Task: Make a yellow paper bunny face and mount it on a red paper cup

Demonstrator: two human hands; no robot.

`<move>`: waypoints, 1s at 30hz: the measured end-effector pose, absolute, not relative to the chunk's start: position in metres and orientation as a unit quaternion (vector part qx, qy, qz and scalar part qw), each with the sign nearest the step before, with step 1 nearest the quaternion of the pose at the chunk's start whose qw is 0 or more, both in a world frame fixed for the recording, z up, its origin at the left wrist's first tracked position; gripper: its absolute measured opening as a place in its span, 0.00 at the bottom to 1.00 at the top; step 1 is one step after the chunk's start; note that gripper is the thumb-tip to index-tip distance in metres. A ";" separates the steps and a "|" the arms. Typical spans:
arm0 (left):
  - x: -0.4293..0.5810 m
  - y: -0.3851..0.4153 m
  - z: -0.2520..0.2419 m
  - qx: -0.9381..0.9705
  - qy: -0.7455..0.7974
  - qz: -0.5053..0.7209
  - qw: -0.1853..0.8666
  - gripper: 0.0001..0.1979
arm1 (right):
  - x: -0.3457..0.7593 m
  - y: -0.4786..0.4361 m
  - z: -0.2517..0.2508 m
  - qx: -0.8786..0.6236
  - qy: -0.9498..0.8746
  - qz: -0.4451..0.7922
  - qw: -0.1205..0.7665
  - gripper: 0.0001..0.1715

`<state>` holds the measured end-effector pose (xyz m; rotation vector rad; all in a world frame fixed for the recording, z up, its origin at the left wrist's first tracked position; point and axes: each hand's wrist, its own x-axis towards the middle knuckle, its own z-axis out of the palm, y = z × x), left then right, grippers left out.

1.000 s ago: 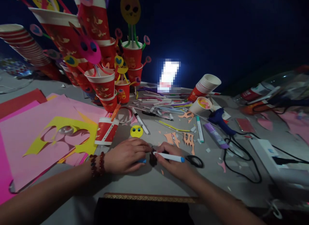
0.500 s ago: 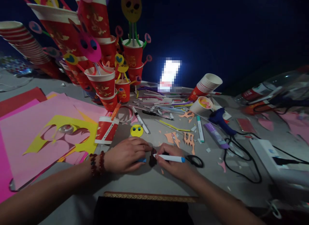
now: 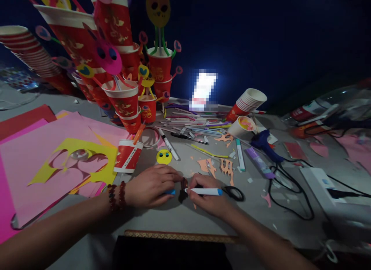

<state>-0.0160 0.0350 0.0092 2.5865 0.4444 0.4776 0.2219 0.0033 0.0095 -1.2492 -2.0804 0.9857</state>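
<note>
My right hand (image 3: pixel 207 192) is closed on a white marker (image 3: pixel 207 191) with a blue end. The marker's tip points left and meets a small dark piece (image 3: pixel 182 194) lying on the table between my hands. My left hand (image 3: pixel 153 186) rests palm down, its fingertips at the upper edge of that piece. Between its thumb and fingers a blue marker cap (image 3: pixel 171 192) shows in part. Just above lies a yellow smiley disc (image 3: pixel 164 157) with blue eyes. A black loop handle (image 3: pixel 237 193), perhaps of scissors, sticks out beside my right hand.
Decorated red paper cups (image 3: pixel 120 94) stand stacked at the left behind pink paper sheets (image 3: pixel 23 154). Straws (image 3: pixel 191 121), orange scraps (image 3: pixel 227 169) and a teal marker (image 3: pixel 240 154) lie beyond my hands. A blue glue gun (image 3: pixel 265 144) and its cable are on the right.
The marker's tip and my right fingers have shifted slightly over the dark piece. My left hand stays almost where it was.
</note>
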 end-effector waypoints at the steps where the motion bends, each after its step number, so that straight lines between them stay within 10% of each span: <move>1: -0.016 0.035 0.010 0.942 0.163 0.177 0.234 0.06 | 0.222 0.003 0.010 -0.460 -0.767 0.366 0.256 0.06; 30: -0.017 0.036 0.011 0.940 0.162 0.171 0.247 0.08 | 0.222 0.002 0.012 -0.499 -0.742 0.358 0.269 0.08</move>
